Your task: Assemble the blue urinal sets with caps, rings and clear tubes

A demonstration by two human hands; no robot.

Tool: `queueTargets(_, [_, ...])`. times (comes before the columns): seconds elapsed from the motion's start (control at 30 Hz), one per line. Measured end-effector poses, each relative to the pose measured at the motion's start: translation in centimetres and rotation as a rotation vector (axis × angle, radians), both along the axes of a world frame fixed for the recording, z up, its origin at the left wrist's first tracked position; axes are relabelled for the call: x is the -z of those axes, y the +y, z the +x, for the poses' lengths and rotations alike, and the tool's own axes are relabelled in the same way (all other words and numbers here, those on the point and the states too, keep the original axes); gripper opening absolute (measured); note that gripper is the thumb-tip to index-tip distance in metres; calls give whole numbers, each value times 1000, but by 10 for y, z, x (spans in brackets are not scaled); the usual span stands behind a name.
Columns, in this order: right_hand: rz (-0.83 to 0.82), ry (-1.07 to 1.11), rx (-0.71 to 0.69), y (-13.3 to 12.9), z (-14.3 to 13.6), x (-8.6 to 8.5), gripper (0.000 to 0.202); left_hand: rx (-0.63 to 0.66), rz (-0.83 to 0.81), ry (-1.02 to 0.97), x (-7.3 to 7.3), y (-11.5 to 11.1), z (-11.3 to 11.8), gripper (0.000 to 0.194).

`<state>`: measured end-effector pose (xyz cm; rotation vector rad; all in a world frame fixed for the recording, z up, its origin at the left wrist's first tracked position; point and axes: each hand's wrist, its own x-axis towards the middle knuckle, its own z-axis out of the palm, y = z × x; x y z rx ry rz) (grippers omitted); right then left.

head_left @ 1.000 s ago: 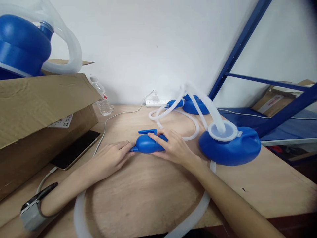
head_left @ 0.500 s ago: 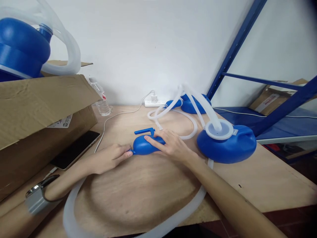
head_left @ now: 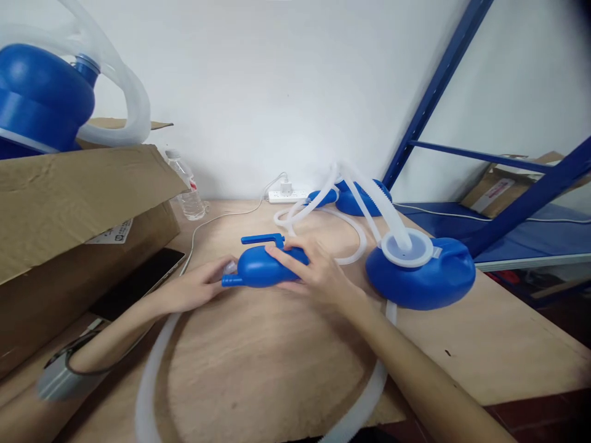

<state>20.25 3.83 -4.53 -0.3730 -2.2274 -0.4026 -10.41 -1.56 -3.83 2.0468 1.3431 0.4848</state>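
A blue plastic bottle-shaped piece (head_left: 258, 268) lies sideways above the table, with a ribbed nozzle at its left end and a blue handle bar (head_left: 258, 239) along its far side. My right hand (head_left: 318, 267) grips its right end, thumb and fingers wrapped around it. Just left of the nozzle, my left hand (head_left: 201, 287) is closed around the end of a translucent white hose (head_left: 161, 347). The hose's clear tip shows between the fingers, beside the nozzle. From there the hose loops down toward the near edge and back up on the right.
A blue jug (head_left: 418, 286) with a white funnel-like cap stands at right. Behind are coiled thin tubing (head_left: 362, 243), another blue container (head_left: 355, 202) and a power strip (head_left: 287, 197). At left are a cardboard box (head_left: 92, 197), phone (head_left: 138, 283) and water bottle (head_left: 190, 194).
My left hand has moved a little left off the nozzle, which now shows bare, and a clear hose tip appears in the fingers. The blue piece and the hose loop have shifted slightly.
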Motion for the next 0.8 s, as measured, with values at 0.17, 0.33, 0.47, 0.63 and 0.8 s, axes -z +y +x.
queueTargets(0.17, [-425, 65, 17, -4, -12, 11, 62, -115, 501, 161, 0, -10, 17, 78])
queueTargets(0.33, [-527, 135, -81, -17, -27, 10, 56, -28, 670, 287, -11, -22, 35, 96])
queueTargets(0.47, [-636, 286, -228, -24, -35, -1, 64, -91, 765, 282, -12, -27, 40, 70])
queueTargets(0.63, [-868, 346, -224, -27, -32, -14, 60, -166, 1011, 288, -10, -32, 38, 50])
queueTargets(0.8, [-768, 238, -168, -36, -30, -3, 54, -141, 989, 216, 3, -37, 38, 59])
